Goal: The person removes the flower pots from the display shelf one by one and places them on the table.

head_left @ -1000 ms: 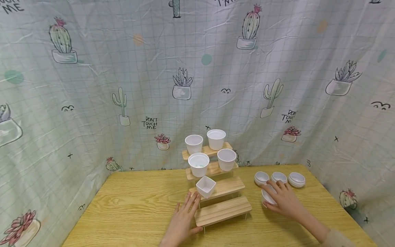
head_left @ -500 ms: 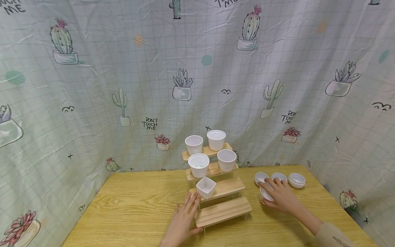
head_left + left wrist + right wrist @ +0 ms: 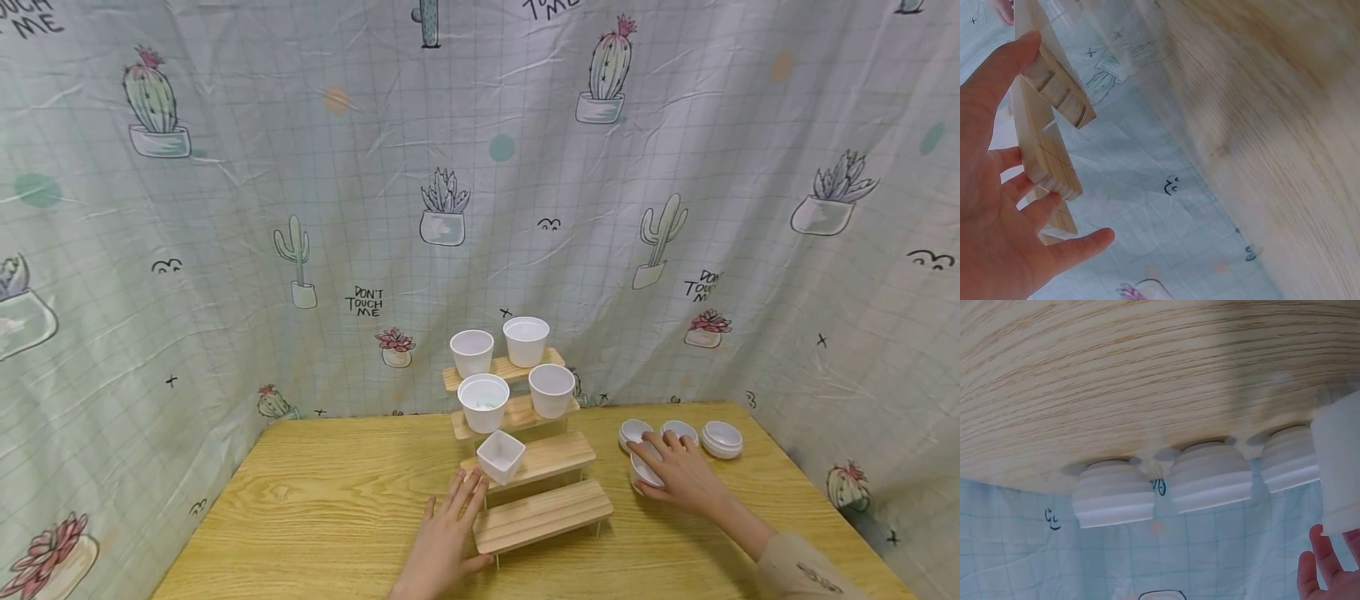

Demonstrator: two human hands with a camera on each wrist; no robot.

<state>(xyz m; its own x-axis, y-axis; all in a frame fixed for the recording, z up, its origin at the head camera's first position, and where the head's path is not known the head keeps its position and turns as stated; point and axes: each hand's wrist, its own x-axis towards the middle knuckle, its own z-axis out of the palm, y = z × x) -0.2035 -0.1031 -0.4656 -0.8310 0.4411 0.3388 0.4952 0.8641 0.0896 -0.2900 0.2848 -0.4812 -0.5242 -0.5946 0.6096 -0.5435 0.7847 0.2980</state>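
Observation:
My right hand (image 3: 688,477) grips a white pot (image 3: 643,468) at the right of the table, thumb on its near side and fingers over the rim. In the right wrist view the pot (image 3: 1342,465) stands at the right edge with fingertips (image 3: 1317,530) at its rim. My left hand (image 3: 441,540) rests against the left end of a stepped wooden stand (image 3: 543,515). Its fingers are spread in the left wrist view, the thumb and fingertips touching the shelf ends (image 3: 1060,87). A small square white pot (image 3: 501,458) sits on the stand's third step down, just above the left fingertips.
White round pots stand on the upper two steps, among them a rear-right pot (image 3: 527,340) and a front-left pot (image 3: 483,403). Low ribbed white pots, one at the far right (image 3: 722,439), line the table's back right. A cactus-print curtain (image 3: 360,208) encloses the wooden table (image 3: 322,500).
The right hand and the white pot in it shifted slightly left and back between one second and half a second ago. My left hand and the stand have stayed in place.

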